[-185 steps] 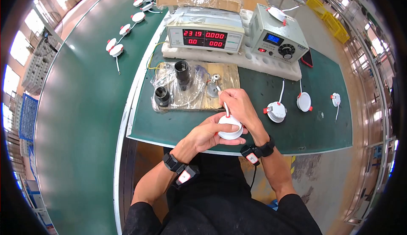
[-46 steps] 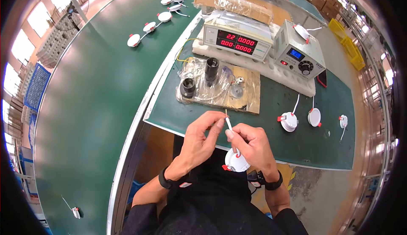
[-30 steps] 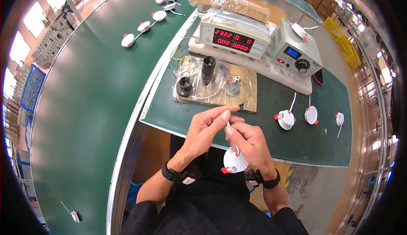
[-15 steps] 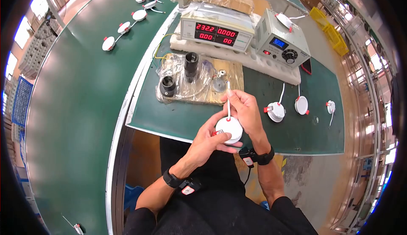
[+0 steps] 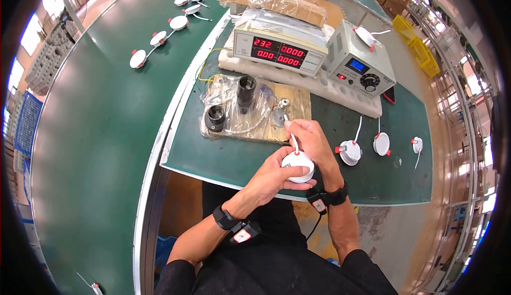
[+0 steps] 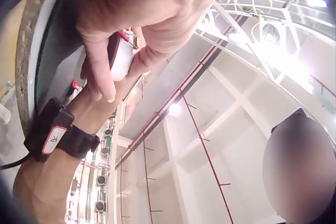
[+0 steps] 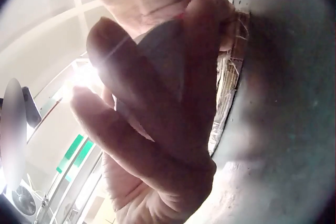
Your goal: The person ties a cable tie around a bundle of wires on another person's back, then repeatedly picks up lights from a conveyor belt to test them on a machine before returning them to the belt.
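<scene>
My left hand (image 5: 269,180) grips a round white downlight (image 5: 298,166) just over the bench's front edge, thumb across its face. The downlight's white cable (image 5: 295,143) rises from a red grommet, and my right hand (image 5: 313,142) pinches it. The cable's upper end overlaps a grey metal disc (image 5: 278,117) on the wrapped wooden board (image 5: 298,94). In the left wrist view, a red clip and white rim of the downlight (image 6: 124,62) show between the fingers. My right hand's fingers (image 7: 152,103) cover much of the downlight in the right wrist view.
Two black sockets (image 5: 246,92) stand on the board. Behind it are a power meter (image 5: 279,50) with red digits and a grey box (image 5: 362,61) with a knob. Several downlights lie at right, including one downlight (image 5: 349,152); more line the green belt (image 5: 101,151).
About a second ago the downlight hung below my right hand, while my left fingers were at the cable's tip. My left hand now holds its body, and the cable points up toward the board.
</scene>
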### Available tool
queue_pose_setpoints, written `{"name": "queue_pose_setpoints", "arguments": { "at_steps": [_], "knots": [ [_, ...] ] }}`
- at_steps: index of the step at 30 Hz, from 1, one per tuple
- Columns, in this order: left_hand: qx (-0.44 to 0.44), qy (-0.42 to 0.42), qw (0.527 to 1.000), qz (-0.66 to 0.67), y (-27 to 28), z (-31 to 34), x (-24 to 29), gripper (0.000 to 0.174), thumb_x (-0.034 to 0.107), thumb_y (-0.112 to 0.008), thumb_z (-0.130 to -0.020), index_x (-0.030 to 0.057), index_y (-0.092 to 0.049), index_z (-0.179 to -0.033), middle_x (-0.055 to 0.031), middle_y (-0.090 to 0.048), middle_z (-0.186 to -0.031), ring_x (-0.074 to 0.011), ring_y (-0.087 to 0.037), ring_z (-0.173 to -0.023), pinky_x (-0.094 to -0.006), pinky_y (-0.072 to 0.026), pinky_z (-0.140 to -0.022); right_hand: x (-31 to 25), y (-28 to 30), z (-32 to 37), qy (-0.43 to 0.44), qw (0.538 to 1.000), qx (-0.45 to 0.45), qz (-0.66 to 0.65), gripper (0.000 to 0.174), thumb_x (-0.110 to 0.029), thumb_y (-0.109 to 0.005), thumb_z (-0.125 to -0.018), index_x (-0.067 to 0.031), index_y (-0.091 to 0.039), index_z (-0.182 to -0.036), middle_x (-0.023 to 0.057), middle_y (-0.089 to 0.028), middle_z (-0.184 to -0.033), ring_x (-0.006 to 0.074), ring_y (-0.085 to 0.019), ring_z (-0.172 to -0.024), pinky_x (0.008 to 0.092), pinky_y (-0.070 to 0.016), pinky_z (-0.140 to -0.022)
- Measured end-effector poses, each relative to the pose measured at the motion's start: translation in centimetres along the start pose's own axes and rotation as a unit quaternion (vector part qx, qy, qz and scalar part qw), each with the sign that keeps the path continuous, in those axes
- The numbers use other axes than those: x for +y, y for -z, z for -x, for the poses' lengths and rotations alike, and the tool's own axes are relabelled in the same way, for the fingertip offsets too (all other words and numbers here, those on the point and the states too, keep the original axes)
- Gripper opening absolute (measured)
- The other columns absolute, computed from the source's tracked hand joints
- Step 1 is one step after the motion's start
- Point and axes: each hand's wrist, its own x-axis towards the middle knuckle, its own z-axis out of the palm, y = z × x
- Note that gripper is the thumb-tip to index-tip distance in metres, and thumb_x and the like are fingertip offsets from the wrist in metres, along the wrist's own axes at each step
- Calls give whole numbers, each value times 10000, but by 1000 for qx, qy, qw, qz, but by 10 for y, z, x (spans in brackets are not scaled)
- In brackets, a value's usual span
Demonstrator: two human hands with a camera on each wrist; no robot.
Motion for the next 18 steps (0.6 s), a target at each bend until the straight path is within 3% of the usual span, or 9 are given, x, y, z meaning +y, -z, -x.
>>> {"name": "queue_pose_setpoints", "arguments": {
  "at_steps": [6, 12, 13, 18],
  "knots": [
    [-26, 12, 999, 16, 7, -9, 6, 534, -7, -689, -893, 8, -423, -1356, -171, -640, -1219, -379, -692, -1085, -443, -602, -950, -3, 0, -3, 35, 999, 10, 37, 379, -262, -570, -1002, 10, -626, -744, -8, -514, -581, 71, -465, -526, 283, -382, -490],
    [-24, 42, 999, 24, 3, -8, 12, 535, 31, -697, -908, 17, -422, -1367, -176, -618, -1266, -381, -688, -1099, -451, -595, -950, -4, -2, -2, 31, 999, 23, 28, 368, -239, -568, -990, 18, -613, -731, 1, -506, -581, 76, -479, -530, 283, -400, -498],
    [-15, 60, 996, 60, -1, -5, 16, 528, 17, -704, -900, 2, -429, -1351, -163, -633, -1225, -344, -704, -1053, -433, -622, -912, -2, -2, -1, 33, 999, 27, 28, 367, -235, -567, -988, 19, -609, -727, 3, -504, -578, 77, -482, -529, 284, -402, -498],
    [-28, 32, 999, 6, 0, -5, 12, 503, 27, -699, -906, 24, -461, -1349, -168, -644, -1231, -373, -697, -1080, -430, -601, -932, -3, -4, 1, 39, 998, 37, 30, 367, -227, -568, -975, 28, -591, -712, 15, -511, -565, 87, -492, -521, 291, -405, -498]
  ]
}}
